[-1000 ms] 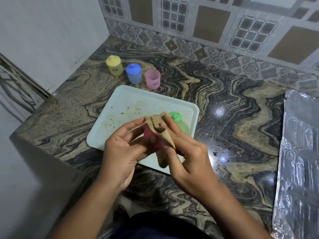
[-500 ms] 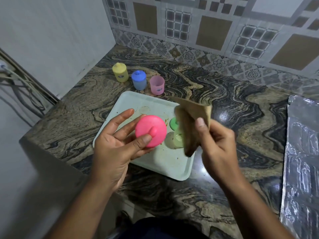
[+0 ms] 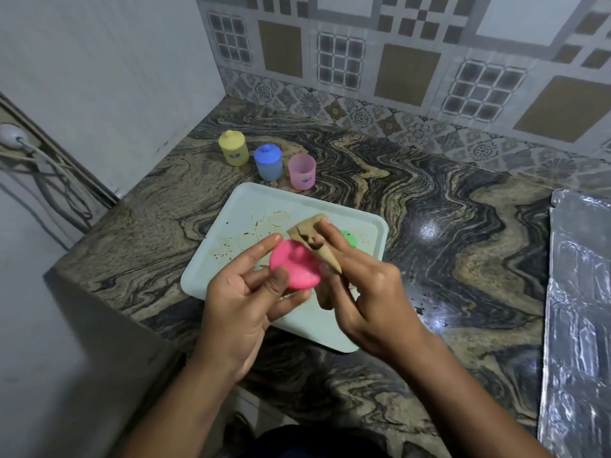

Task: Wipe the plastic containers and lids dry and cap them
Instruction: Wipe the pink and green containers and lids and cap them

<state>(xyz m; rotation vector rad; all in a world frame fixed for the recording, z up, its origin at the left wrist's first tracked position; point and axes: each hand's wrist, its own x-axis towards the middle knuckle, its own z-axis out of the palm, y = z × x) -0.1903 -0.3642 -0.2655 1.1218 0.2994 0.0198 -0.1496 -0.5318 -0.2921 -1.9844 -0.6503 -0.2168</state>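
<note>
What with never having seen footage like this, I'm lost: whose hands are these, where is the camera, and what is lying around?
There is no machine here. These are a person's two bare hands, filmed by one wide-angle camera worn on their head and looking down at a counter.

The left hand holds a pink lid. The right hand pinches a brown cloth against that lid.

Under the hands, a pale tray lies on the counter. A green item on it is mostly hidden.

Behind the tray stand a yellow container and a blue container, both capped, and a pink container with no lid.
</note>
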